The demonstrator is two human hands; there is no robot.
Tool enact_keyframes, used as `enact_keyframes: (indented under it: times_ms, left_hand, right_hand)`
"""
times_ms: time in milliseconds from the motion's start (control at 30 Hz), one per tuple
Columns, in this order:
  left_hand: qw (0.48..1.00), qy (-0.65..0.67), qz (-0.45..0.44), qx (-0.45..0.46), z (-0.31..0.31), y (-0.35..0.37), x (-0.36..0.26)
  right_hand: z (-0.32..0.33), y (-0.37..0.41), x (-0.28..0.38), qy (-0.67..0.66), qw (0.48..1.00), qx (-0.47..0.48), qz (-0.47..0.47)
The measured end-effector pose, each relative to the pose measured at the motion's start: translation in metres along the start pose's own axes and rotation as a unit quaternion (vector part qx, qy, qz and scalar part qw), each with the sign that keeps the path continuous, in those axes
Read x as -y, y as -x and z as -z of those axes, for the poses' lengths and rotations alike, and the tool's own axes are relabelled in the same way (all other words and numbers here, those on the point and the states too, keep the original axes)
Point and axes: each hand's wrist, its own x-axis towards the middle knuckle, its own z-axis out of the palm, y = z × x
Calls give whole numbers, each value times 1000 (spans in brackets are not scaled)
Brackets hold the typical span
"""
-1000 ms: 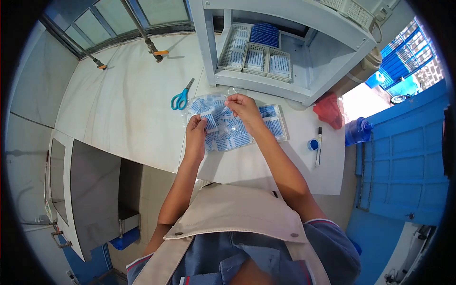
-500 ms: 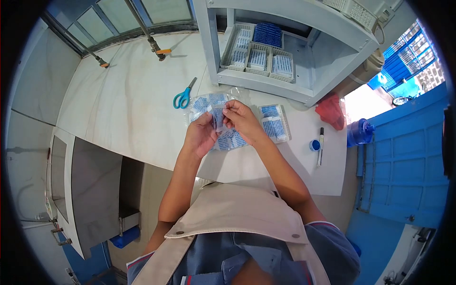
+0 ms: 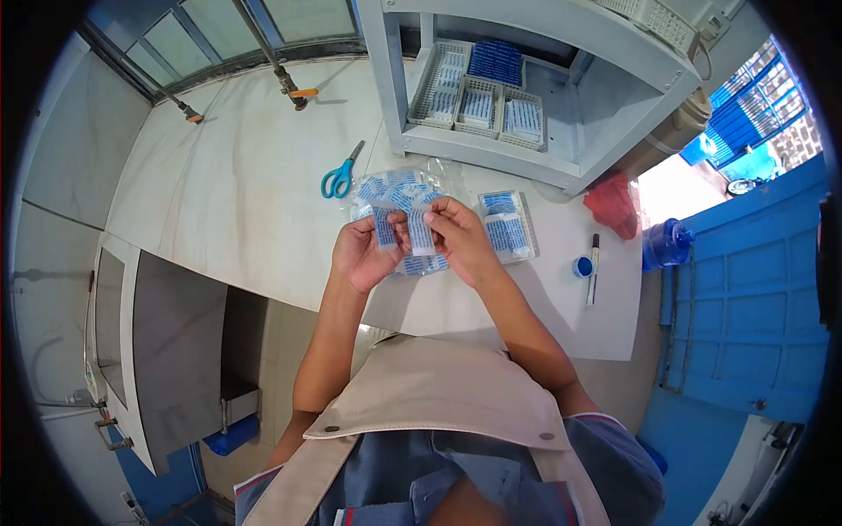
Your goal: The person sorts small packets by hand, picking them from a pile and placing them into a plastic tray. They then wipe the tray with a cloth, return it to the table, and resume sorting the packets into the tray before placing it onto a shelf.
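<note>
My left hand [image 3: 361,254] holds a small white sachet with blue print [image 3: 384,228] upright between thumb and fingers. My right hand [image 3: 460,237] pinches a second sachet [image 3: 421,232] right beside it. Both hands hover just above a clear plastic bag of several like sachets [image 3: 403,188] lying on the white counter [image 3: 219,193]. A small tray filled with sachets [image 3: 506,228] sits just right of my right hand.
Blue-handled scissors [image 3: 338,177] lie left of the bag. A grey shelf unit [image 3: 526,96] behind holds white baskets of sachets [image 3: 478,107]. A black marker [image 3: 591,267], a blue cap [image 3: 579,266], a red bag [image 3: 610,203] and a blue bottle [image 3: 667,244] sit at the right.
My hands have drawn back toward me from the bag. They came together and now each holds one sachet, side by side.
</note>
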Motion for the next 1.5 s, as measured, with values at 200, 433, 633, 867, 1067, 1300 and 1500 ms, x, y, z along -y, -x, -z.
enact_keyframes:
  times_ms: [200,433,633,867,1067,1300,1500]
  left_hand:
    - [997,-72,2,-32,-1,-4,0]
    - [975,-156,-55,-151,-19,-6,16]
    - [927,-312,-159,-136,-5,-5,25]
    - [866,-356,-258,-239,-2,13,41]
    - [846,-410,-226,-254,10,32,26]
    - [882,-345,-200,-250,8,32,12]
    - [894,-318,-220,-227,1,28,0]
  right_hand:
    - [-3,-1,13,-72,997,7,6]
    - [-20,-6,5,125,986,-54,101]
    - [-33,-12,-25,243,941,-138,190]
    - [-48,-5,-43,329,907,-114,238]
    - [-25,-25,-39,473,845,-32,248]
    - [-2,-78,-39,589,787,-70,170]
    - [29,-89,-15,288,958,-2,1]
